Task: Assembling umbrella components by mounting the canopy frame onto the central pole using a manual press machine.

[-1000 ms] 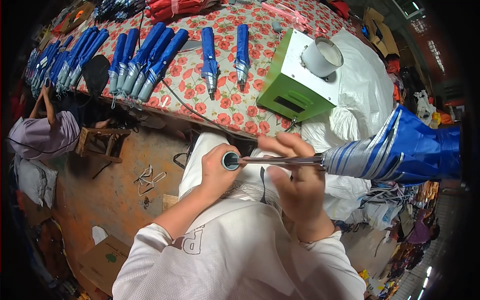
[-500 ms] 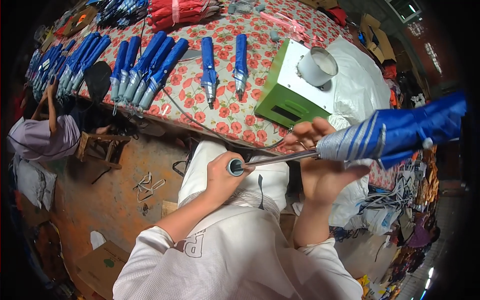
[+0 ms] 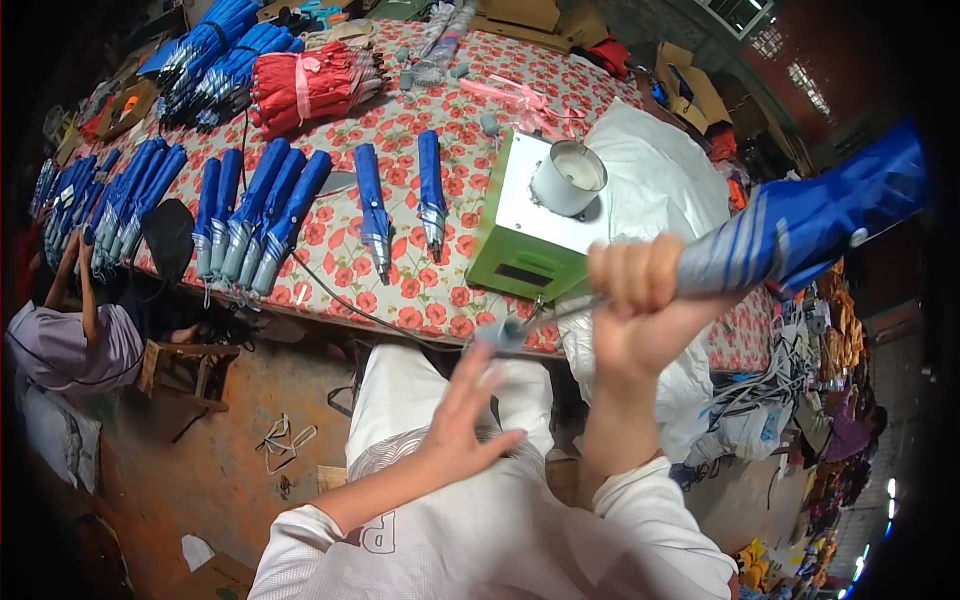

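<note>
My right hand [image 3: 635, 300] is wrapped round the silver-edged end of a folded blue umbrella [image 3: 800, 225]. The umbrella points up to the right, and its thin metal shaft runs down to the left. At the shaft's lower end is a grey handle [image 3: 497, 336], blurred by motion. Just below the handle, my left hand [image 3: 462, 420] has its fingers stretched apart, also slightly smeared; its fingertips are close to the handle, but contact cannot be made out. Beyond my hands, a green and white machine [image 3: 515, 225] with a round metal cup [image 3: 570, 180] stands on the table.
Two blue umbrellas without handles, one of them [image 3: 372, 210] nearer the left, lie on the flowered tablecloth [image 3: 400, 110]. Several with grey handles [image 3: 265, 215] line its left edge. A red bundle [image 3: 310, 85] lies behind. A person [image 3: 85, 340] sits at left. White sacking [image 3: 660, 170] lies right of the machine.
My left hand has let go of the grey handle and opened below it. My right hand has closed round the umbrella, which has tilted up. The view has shifted, showing more of the table's far side.
</note>
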Tool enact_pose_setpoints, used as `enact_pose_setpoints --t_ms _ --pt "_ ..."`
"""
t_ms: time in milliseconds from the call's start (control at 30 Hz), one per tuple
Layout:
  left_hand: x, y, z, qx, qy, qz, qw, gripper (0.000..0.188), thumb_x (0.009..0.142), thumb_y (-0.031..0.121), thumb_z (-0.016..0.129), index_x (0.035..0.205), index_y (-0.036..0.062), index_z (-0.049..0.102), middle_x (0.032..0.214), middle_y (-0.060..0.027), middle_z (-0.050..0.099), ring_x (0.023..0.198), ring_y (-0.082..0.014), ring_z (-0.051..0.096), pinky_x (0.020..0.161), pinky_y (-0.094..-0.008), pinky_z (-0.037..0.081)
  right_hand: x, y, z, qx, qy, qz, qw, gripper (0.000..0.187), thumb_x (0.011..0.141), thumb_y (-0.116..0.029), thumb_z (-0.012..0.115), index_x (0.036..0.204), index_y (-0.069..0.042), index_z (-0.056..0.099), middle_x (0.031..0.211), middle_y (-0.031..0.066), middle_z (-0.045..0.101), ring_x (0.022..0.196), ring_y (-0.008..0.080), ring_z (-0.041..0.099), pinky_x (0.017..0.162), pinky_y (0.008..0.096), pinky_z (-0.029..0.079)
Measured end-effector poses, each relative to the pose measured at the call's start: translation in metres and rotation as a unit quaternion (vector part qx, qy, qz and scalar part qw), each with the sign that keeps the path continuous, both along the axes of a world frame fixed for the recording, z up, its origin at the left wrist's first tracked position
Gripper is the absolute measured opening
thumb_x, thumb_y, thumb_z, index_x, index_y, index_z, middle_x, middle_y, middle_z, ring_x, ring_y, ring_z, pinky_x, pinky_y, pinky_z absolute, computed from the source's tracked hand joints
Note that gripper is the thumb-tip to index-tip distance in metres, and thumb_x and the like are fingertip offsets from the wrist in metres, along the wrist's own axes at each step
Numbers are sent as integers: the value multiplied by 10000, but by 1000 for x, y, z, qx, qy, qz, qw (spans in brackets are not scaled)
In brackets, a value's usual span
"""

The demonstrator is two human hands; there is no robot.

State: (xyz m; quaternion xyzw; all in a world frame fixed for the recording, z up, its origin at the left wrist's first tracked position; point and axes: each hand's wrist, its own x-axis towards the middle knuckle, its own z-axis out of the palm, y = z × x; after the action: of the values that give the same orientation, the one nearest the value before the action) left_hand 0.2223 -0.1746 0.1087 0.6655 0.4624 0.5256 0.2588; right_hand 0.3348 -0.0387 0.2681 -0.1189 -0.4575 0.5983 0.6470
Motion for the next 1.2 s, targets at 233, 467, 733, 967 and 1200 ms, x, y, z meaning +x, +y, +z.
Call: enact_pose_setpoints --t_ms 233,467,733,967,1200 --pt "-8 0 5 -81 -61 -88 991 588 771 121 782 1307 11 565 1235 -162 629 1090 -285 617 950 -350 494 22 111 105 124 -59 -126 983 716 920 -792 191 517 -210 296 438 -73 181 378 76 154 438 244 186" --pt "-8 -1 -4 -156 -90 -73 981 455 774 88 774 1200 3 637 1068 -128 692 926 -237 661 838 -318 531 12 184 104 89 -116 -178 973 676 967 -716 212 560 -190 333 465 -72 227 389 81 168 453 261 221" --pt "-7 0 4 -156 -111 -44 980 402 770 75 765 1147 -12 654 993 -109 702 861 -214 648 800 -301 527 2 198 92 52 -104 -137 984 687 996 -673 194 568 -159 354 488 -49 272 384 89 219 407 248 231" --pt "-28 -10 1 -123 -132 45 983 370 770 45 734 1127 -15 658 975 -107 700 860 -206 638 835 -292 509 40 69 111 140 -39 91 985 421 989 -285 357 577 -201 392 471 -93 248 417 63 202 497 265 265" --pt "-47 36 62 -148 -266 -126 944 346 715 26 758 1051 2 683 929 -79 694 809 -189 626 824 -264 486 18 -17 44 98 26 318 943 414 958 -299 466 557 -213 408 391 -93 304 320 32 193 406 216 194"
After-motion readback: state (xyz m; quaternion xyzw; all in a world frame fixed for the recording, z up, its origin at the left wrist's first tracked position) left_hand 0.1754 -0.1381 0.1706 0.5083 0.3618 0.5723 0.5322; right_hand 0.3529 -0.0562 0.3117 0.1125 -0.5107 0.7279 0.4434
